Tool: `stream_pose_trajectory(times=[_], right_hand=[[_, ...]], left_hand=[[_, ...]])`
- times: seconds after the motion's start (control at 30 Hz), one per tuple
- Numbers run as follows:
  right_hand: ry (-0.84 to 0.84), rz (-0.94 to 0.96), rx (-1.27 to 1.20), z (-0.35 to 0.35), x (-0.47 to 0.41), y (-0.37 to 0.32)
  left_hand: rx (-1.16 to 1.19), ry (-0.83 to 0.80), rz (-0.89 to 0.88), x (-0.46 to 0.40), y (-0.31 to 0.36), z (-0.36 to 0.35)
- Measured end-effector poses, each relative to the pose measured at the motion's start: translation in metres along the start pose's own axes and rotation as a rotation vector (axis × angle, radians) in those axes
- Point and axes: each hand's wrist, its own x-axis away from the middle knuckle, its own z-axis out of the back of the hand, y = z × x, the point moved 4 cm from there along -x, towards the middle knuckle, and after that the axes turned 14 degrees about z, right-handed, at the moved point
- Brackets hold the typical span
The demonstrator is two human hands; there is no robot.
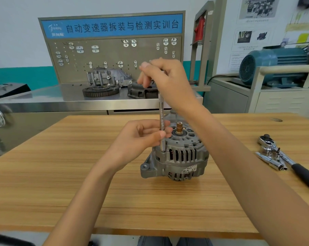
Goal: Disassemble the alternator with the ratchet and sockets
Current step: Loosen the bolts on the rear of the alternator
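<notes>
A grey alternator stands on the wooden table, shaft end up, with a copper-coloured shaft tip at its top. A long chrome extension bar stands upright on the left rim of the alternator housing. My right hand grips the bar's top end. My left hand pinches the bar low down between thumb and fingers. The bar's lower tip meets a bolt seat on the housing; the bolt itself is hidden.
A ratchet with a black handle lies at the table's right, with chrome sockets beside it. Behind stands a steel bench with a gear ring, housings and a pegboard. A blue motor sits at the right.
</notes>
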Motion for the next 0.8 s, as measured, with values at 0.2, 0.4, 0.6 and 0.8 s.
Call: stream_pose_trajectory(times=[0.2, 0.4, 0.6, 0.8], right_hand=[[0.023, 0.026, 0.247, 0.002, 0.002, -0.007], [-0.033, 0.069, 1.017, -0.005, 0.004, -0.026], [0.078, 0.080, 0.262, -0.007, -0.002, -0.016], [0.117, 0.049, 0.354, -0.003, 0.000, -0.010]], left_hand=[[0.001, 0.084, 0.003, 0.001, 0.004, 0.000], [-0.056, 0.225, -0.046, -0.001, 0.003, 0.000], [-0.035, 0.060, -0.029, 0.002, 0.004, 0.001], [-0.046, 0.086, 0.000, 0.001, 0.005, -0.001]])
